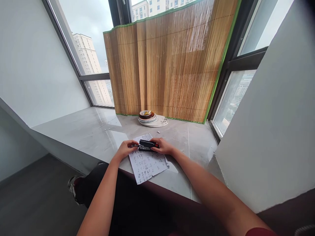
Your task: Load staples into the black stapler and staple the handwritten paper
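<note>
A black stapler-like tool (149, 143) with a red part at its right end lies between my hands, its upper and lower arms spread apart. My right hand (162, 146) is closed around the right end, by the red part. At the other end, my left hand (126, 148) is closed in a pinch on a small dark piece beside the tool; what exactly the fingertips hold is too small to tell. Beneath the tool lies a white sheet of paper (147, 165) with handwriting and a torn lower right edge.
Stacked plates (147, 120) stand on the tiled ledge (199, 141) near the bamboo blind (162, 72). A small white scrap (158, 132) lies behind my right hand. Walls flank the ledge on both sides, and its front edge runs above my legs.
</note>
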A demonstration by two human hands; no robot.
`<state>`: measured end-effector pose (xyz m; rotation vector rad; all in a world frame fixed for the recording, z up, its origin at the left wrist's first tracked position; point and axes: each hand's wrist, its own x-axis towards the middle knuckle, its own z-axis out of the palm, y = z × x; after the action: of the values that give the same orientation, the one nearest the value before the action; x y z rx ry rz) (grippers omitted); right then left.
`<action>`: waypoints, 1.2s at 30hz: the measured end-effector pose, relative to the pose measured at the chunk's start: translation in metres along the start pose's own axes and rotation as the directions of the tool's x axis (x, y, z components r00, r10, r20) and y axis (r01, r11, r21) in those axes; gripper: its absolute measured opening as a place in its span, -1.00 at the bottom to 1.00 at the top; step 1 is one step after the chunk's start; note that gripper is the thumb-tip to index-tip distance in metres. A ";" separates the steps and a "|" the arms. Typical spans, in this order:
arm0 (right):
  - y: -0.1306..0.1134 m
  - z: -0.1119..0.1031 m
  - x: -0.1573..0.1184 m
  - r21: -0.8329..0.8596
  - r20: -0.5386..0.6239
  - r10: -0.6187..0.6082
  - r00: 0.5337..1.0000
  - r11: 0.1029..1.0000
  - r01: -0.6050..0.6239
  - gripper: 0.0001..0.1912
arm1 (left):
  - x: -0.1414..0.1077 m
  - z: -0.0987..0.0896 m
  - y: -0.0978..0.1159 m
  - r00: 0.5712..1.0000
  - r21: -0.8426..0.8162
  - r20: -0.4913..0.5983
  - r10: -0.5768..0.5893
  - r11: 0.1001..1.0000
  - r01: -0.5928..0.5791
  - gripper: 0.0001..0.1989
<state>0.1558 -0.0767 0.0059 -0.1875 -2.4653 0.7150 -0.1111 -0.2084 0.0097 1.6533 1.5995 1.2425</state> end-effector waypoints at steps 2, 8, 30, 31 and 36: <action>0.000 0.000 0.000 -0.004 0.002 0.005 1.000 1.000 -0.005 -0.65 | 0.000 -0.001 0.000 1.000 0.018 0.001 -0.001 1.000 0.001 -0.68; 0.000 0.001 -0.001 0.003 0.001 0.010 1.000 1.000 -0.010 -0.64 | -0.002 -0.002 0.002 0.999 0.040 -0.009 0.035 0.999 -0.035 -0.71; 0.003 -0.001 0.002 0.018 -0.010 0.084 0.996 0.996 -0.084 -0.67 | -0.013 -0.010 0.004 0.988 0.261 -0.036 0.150 0.956 -0.136 -0.85; 0.003 0.000 0.002 0.020 -0.002 0.080 0.997 0.997 -0.079 -0.66 | -0.013 -0.008 0.005 0.986 0.248 -0.013 0.166 0.956 -0.158 -0.86; 0.008 0.001 0.003 0.006 0.017 0.019 1.000 1.000 -0.020 -0.64 | -0.012 0.002 0.012 0.978 0.260 0.020 0.209 0.943 -0.207 -0.86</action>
<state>0.1528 -0.0702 0.0021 -0.2042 -2.4797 0.7355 -0.1025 -0.2214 0.0159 2.0285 1.6874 1.1779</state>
